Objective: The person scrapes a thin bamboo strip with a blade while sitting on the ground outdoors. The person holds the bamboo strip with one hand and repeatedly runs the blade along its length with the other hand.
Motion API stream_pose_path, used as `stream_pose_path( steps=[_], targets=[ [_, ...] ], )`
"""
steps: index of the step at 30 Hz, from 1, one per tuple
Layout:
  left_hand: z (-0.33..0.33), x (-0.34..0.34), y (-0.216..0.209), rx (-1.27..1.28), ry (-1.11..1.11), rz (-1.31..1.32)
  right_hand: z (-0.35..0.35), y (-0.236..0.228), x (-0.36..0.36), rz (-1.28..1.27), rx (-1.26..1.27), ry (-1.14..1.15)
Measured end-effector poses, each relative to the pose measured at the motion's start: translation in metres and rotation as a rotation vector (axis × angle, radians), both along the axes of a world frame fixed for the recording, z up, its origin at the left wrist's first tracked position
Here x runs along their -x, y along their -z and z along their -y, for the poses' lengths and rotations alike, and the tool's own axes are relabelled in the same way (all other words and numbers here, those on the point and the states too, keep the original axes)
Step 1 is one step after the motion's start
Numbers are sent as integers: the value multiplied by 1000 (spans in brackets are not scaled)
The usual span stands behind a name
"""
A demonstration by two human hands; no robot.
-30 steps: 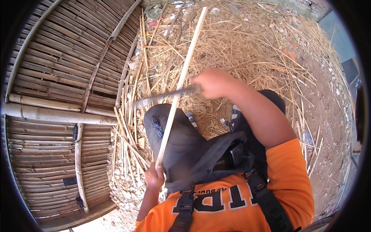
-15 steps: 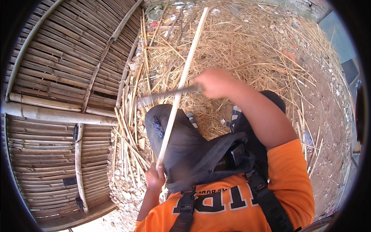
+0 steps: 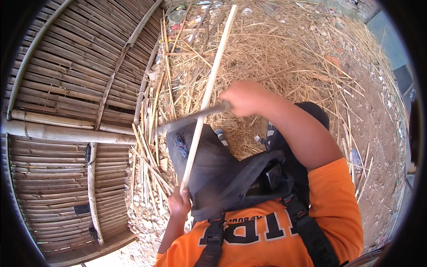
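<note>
My left hand is closed around the lower end of a long, pale split bamboo strip, beside my left thigh. The strip slants up and away over my left knee, its far end above the straw. In my right hand is the handle of a long, dark-bladed knife, held in a fist. Its blade lies across the strip near the knee and points left toward the bamboo wall. Blade and strip appear to touch where they cross.
A bamboo-slat wall with poles stands close on the left. Loose bamboo strips lie along its foot. Straw and shavings cover the ground ahead, with bare dirt at the right. A blue-grey panel stands at the far right.
The knife has shifted slightly down along the strip, toward me, and its blade tilts more. My right hand has lowered a little. My left hand stays about where it was.
</note>
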State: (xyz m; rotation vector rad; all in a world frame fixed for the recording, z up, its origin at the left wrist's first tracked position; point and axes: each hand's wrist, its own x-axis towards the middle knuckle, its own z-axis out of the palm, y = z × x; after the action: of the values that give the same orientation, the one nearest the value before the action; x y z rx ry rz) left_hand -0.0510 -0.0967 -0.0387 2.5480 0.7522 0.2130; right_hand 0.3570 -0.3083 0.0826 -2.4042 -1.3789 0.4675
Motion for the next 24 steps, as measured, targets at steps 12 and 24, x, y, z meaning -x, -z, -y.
stream_pose_path(
  steps=[12,24],
  targets=[
    [1,-2,-8,-46,-11,-68,13,17,-31,-11,-125,250],
    [0,-2,-5,-59,-18,-85,20,7,-49,-253,-172,499]
  ],
)
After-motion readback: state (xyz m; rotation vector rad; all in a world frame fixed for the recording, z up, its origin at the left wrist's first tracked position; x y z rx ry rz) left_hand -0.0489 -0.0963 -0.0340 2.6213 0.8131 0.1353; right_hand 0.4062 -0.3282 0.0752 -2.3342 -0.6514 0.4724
